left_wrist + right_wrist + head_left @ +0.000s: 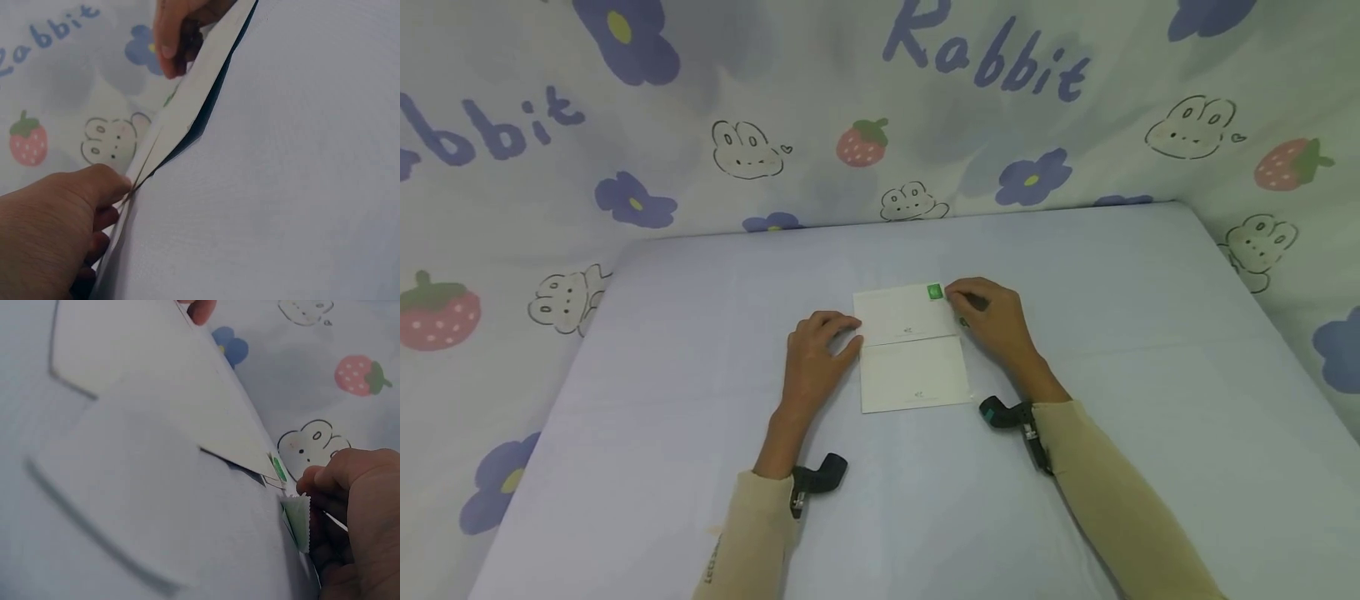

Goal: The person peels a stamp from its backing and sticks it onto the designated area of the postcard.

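Two white paper cards, possibly envelopes, lie edge to edge: an upper card point(895, 317) and a lower card point(913, 375). A green stamp point(935, 292) sits at the upper card's top right corner. My left hand point(815, 354) touches the cards' left edges with thumb and fingertips, fingers loosely bent. Beside the stamped corner is my right hand point(994, 321), thumb and fingers drawn together. A pale green, scallop-edged stamp point(299, 524) shows against its curled fingers in the right wrist view; its exact hold is partly hidden.
The cards rest on a table covered with a white cloth point(670, 400). A curtain point(805, 92) printed with rabbits, strawberries and flowers hangs behind. Black wrist cameras point(822, 473) are strapped at both cuffs. A blurred white patch point(119, 487) fills part of the right wrist view.
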Action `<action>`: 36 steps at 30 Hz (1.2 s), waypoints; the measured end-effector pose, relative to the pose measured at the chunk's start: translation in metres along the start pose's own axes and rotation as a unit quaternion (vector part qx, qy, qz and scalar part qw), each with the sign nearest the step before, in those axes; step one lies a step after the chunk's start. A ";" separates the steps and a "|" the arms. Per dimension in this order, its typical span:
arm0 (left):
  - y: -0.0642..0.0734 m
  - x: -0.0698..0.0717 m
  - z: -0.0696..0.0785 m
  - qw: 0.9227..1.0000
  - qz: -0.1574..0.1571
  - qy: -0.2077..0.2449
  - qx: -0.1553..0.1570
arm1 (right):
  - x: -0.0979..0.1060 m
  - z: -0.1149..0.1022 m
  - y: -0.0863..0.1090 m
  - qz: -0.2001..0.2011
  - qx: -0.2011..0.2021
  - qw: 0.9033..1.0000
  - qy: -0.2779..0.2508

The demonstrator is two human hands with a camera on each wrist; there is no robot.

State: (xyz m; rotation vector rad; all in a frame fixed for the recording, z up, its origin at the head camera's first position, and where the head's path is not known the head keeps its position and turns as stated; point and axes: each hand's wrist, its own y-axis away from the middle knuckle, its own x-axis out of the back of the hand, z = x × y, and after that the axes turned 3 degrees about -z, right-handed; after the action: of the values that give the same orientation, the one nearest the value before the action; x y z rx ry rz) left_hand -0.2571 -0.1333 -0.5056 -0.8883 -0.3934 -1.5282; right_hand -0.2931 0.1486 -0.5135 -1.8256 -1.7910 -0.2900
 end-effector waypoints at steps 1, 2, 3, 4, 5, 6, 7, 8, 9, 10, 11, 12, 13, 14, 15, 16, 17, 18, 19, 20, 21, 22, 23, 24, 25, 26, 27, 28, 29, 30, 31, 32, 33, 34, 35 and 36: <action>0.000 0.001 0.000 1.000 0.001 0.001 0.000 | 0.000 0.000 0.001 0.000 0.003 1.000 0.001; 0.001 0.001 0.000 1.000 0.002 0.002 0.001 | 0.001 -0.001 0.003 0.000 0.005 1.000 0.002; 0.001 0.002 0.000 1.000 0.003 0.002 0.001 | 0.001 -0.002 0.004 0.000 0.007 1.000 0.004; 0.002 0.002 0.000 1.000 0.004 0.003 0.002 | 0.001 -0.002 0.005 -0.001 0.008 1.000 0.007; 0.002 0.002 0.000 1.000 0.004 0.003 0.002 | 0.001 -0.002 0.006 0.000 0.008 1.000 0.008; 0.002 0.002 0.000 1.000 0.004 0.001 0.002 | 0.002 -0.002 0.007 0.000 0.008 1.000 0.010; 0.003 0.002 -0.001 1.000 0.004 0.001 0.003 | 0.002 -0.002 0.008 -0.001 0.008 1.000 0.010; 0.003 0.002 -0.001 1.000 0.004 0.001 0.003 | 0.002 -0.002 0.009 0.000 0.007 1.000 0.012; 0.003 0.001 -0.002 1.000 0.004 0.000 0.003 | 0.003 -0.002 0.010 0.000 0.007 1.000 0.013; 0.004 0.001 -0.002 1.000 0.004 0.000 0.003 | 0.003 -0.001 0.011 0.000 0.007 1.000 0.013; 0.004 0.001 -0.002 1.000 0.005 0.000 0.002 | 0.003 -0.001 0.013 0.001 0.008 1.000 0.013; 0.004 0.001 -0.003 1.000 0.005 0.001 0.002 | 0.004 0.000 0.014 0.001 0.011 1.000 0.013; 0.004 0.001 -0.003 1.000 0.005 0.002 0.003 | 0.004 0.000 0.015 0.002 0.014 1.000 0.014; 0.004 0.001 -0.003 1.000 0.005 0.004 0.003 | 0.005 0.001 0.016 0.003 0.017 1.000 0.015; 0.004 0.001 -0.002 1.000 0.005 0.005 0.003 | 0.006 0.001 0.017 0.005 0.020 1.000 0.015; 0.005 0.001 -0.002 1.000 0.005 0.005 0.004 | 0.006 0.002 0.018 0.006 0.023 1.000 0.014; 0.005 0.002 -0.002 1.000 0.004 0.007 0.005 | 0.007 0.002 0.020 0.008 0.026 1.000 0.013; 0.005 0.002 -0.002 1.000 0.003 0.008 0.006 | 0.008 0.002 0.020 0.009 0.029 0.999 0.012; 0.005 0.003 -0.002 1.000 0.003 0.010 0.006 | 0.009 0.002 0.021 0.011 0.030 0.999 0.010; 0.006 0.003 -0.002 1.000 0.003 0.012 0.006 | 0.010 0.003 0.022 0.013 0.032 0.999 0.010; 0.006 0.004 -0.001 1.000 0.003 0.015 0.007 | 0.010 0.003 0.023 0.014 0.033 0.999 0.011; 0.006 0.005 -0.001 1.000 0.004 0.018 0.008 | 0.011 0.003 0.024 0.017 0.033 0.999 0.011; 0.007 0.005 -0.001 1.000 0.004 0.023 0.009 | 0.012 0.004 0.025 0.019 0.032 0.999 0.013; 0.007 0.005 -0.001 1.000 0.003 0.028 0.010 | 0.013 0.004 0.026 0.021 0.030 0.999 0.016; 0.008 0.005 -0.001 0.999 0.003 0.032 0.012 | 0.014 0.004 0.028 0.023 0.026 0.999 0.017; 0.008 0.005 0.000 0.999 0.002 0.038 0.014 | 0.015 0.004 0.029 0.024 0.021 0.999 0.019; 0.009 0.005 0.000 0.999 0.001 0.043 0.017 | 0.016 0.003 0.031 0.026 0.016 0.999 0.019; 0.009 0.005 0.000 0.999 0.000 0.047 0.020 | 0.017 0.003 0.033 0.027 0.011 0.999 0.018; 0.010 0.005 0.000 0.999 -0.001 0.050 0.022 | 0.018 0.003 0.034 0.027 0.006 0.999 0.018; 0.010 0.005 0.000 0.998 0.000 0.053 0.023 | 0.019 0.003 0.036 0.026 0.002 1.000 0.017; 0.010 0.005 0.001 0.998 0.001 0.057 0.025 | 0.020 0.002 0.037 0.025 -0.003 1.000 0.017; 0.011 0.005 0.001 0.998 0.002 0.061 0.026 | 0.021 0.002 0.038 0.023 -0.007 1.000 0.018; 0.011 0.004 0.002 0.998 0.004 0.064 0.028 | 0.022 0.002 0.039 0.020 -0.009 1.000 0.019; 0.012 0.004 0.002 0.997 0.005 0.066 0.029 | 0.023 0.002 0.041 0.017 -0.012 1.000 0.020; 0.012 0.004 0.003 0.997 0.006 0.070 0.030 | 0.023 0.002 0.042 0.014 -0.014 1.000 0.022; 0.013 0.004 0.003 0.997 0.007 0.074 0.032 | 0.024 0.002 0.043 0.011 -0.017 0.999 0.024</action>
State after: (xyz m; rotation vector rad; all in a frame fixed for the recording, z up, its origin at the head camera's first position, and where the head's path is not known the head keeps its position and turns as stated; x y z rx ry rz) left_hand -0.2439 -0.1360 -0.5042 -0.7218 -0.3256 -1.5500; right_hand -0.2503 0.1722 -0.5129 -1.8453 -1.7413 -0.3560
